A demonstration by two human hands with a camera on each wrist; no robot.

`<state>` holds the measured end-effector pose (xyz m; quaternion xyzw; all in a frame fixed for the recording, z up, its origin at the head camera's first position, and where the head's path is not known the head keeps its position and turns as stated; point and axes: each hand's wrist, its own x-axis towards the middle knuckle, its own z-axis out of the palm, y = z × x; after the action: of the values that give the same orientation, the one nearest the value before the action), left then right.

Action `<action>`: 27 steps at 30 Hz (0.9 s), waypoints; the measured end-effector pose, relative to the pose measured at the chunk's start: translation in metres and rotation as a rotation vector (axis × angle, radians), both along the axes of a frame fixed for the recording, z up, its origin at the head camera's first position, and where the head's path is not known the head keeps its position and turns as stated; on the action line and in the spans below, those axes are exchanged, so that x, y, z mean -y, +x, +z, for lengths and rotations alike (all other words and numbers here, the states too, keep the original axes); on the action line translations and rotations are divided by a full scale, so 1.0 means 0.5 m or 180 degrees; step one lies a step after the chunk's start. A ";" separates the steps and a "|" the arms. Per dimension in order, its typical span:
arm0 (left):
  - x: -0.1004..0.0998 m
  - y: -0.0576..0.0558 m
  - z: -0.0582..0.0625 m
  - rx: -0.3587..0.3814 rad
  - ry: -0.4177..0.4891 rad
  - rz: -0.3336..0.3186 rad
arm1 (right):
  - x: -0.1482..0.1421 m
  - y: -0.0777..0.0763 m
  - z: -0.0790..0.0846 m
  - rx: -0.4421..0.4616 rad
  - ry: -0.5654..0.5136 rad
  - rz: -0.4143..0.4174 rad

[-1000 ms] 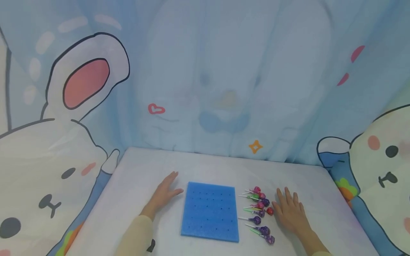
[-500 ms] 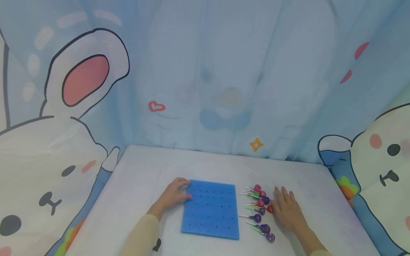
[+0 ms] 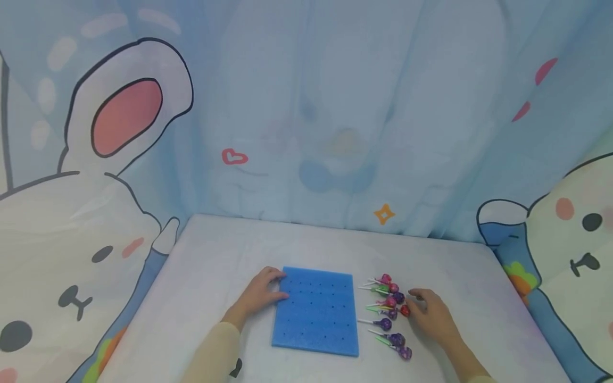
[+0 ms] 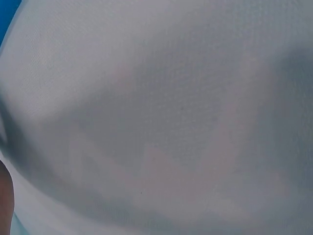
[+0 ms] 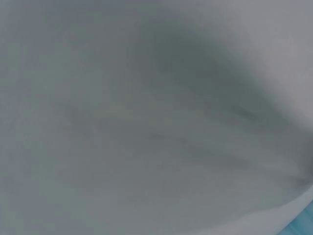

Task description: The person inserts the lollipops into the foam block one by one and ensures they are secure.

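A blue foam board dotted with small holes lies on the white table. At its left edge is my left hand, index fingertip at the upper corner and thumb tip overlapping the board lower down. My right hand is beside the lollipop group, its fingers bent and the thumb apart from the index finger. Nearest its thumb is a red lollipop. Other lollipops lie in a column with sticks toward the board, among them a purple one and a pink one. The left wrist view catches only a corner of the board.
The white table ends at a pale blue curtain printed with cartoon rabbits. A small dark mark shows by the left sleeve. Mostly blurred pale cloth fills the right wrist view.
My left hand has moved right, from beside the board onto its left edge. My right hand's fingers, flat and spread before, are now bent in beside the lollipops.
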<state>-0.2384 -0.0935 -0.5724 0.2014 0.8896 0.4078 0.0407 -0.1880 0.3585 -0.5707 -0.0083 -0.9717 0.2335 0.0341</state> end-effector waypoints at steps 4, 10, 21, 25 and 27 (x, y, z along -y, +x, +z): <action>0.001 0.000 0.000 -0.0029 -0.0035 0.0007 | -0.008 0.009 -0.006 0.0056 -0.0018 0.0048; 0.004 0.002 0.001 0.0029 -0.0037 0.0029 | -0.016 0.019 -0.011 0.0043 -0.0012 0.0243; 0.003 -0.002 -0.001 0.0002 -0.0012 0.0000 | -0.021 0.019 -0.028 0.0029 -0.0017 0.0330; 0.003 -0.003 0.002 0.0027 0.0004 0.0004 | -0.023 0.018 -0.032 0.0029 -0.0040 0.0255; 0.003 -0.003 0.001 0.0037 -0.0008 0.0008 | -0.020 0.019 -0.028 0.0070 -0.0128 0.0165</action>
<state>-0.2398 -0.0951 -0.5719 0.1979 0.8901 0.4079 0.0456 -0.1787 0.3686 -0.5848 0.0136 -0.9671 0.2536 0.0172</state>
